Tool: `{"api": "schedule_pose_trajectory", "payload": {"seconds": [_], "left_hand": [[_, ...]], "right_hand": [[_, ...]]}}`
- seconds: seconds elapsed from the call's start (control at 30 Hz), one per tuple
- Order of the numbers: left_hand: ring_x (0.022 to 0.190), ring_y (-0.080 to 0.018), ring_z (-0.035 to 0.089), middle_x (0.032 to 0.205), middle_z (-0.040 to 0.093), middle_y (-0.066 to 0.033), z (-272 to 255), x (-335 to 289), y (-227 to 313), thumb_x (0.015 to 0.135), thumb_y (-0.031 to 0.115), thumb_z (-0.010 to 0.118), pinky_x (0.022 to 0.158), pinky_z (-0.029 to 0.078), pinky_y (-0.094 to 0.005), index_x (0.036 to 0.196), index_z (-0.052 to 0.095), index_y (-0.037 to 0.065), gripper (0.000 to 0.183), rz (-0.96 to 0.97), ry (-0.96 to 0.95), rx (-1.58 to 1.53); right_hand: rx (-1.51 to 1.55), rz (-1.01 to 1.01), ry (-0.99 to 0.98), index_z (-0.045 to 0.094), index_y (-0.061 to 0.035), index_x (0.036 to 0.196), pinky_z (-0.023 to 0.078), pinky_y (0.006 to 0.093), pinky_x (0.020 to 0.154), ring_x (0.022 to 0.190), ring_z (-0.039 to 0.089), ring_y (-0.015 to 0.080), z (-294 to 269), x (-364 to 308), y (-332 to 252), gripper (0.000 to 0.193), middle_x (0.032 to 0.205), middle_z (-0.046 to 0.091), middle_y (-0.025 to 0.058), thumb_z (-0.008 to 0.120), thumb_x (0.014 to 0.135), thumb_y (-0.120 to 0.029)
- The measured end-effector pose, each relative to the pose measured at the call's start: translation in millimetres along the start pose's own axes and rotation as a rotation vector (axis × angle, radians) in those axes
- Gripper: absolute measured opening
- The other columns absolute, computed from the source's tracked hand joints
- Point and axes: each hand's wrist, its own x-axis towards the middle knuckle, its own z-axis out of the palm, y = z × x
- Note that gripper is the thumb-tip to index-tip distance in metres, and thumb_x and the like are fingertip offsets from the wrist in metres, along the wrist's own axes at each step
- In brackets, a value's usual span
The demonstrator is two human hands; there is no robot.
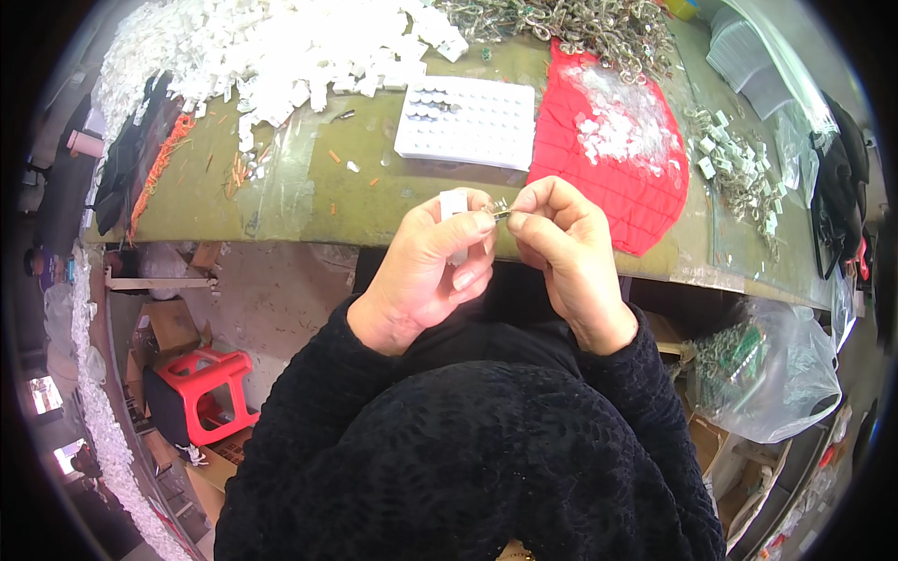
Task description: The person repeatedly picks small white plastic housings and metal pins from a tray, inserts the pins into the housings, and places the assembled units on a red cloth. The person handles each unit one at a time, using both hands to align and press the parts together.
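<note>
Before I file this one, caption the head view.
Left hand holding a white piece, right hand pinching a small metallic part near a green table.

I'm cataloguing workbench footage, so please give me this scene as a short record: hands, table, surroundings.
Left hand: holds a small white piece
Right hand: pinches a small metal part by the left fingertips; its exact shape is unclear
Table: olive-green
Far side: white heap at left, metal heap right of it
Middle: white tray
Right of tray: red cloth bearing pale bits
Below table, left: red stool
</note>
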Motion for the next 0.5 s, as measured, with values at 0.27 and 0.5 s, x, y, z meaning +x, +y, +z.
{"api": "schedule_pose_trajectory", "payload": {"seconds": [0.27, 0.5], "left_hand": [[0.042, -0.0076, 0.041, 0.068, 0.053, 0.0000, -4.6, 0.0, 3.4, 0.093, 0.015, 0.063, 0.037, 0.033, -0.0232, 0.091, 0.057, 0.006, 0.011, -0.224, -0.115, -0.303], [0.041, -0.0078, 0.039, 0.069, 0.051, -0.0008, -8.7, -0.4, -2.9, 0.095, 0.013, 0.058, 0.035, 0.031, -0.0249, 0.107, 0.057, 0.002, 0.017, -0.232, -0.242, -0.348]], "right_hand": [[0.002, -0.033, -0.078, 0.058, -0.0027, 0.096, 0.044, 0.0215, 0.078, 0.086, 0.055, 0.0039, -3.0, -4.3, -0.9, 0.006, 0.090, 0.061, -0.0013, 0.061, 0.091, -0.003], [0.087, -0.028, -0.113, 0.057, -0.0029, 0.096, 0.044, 0.0220, 0.078, 0.086, 0.055, 0.0044, -5.1, -5.2, -1.2, 0.005, 0.090, 0.061, -0.0013, 0.060, 0.091, -0.003]]}}
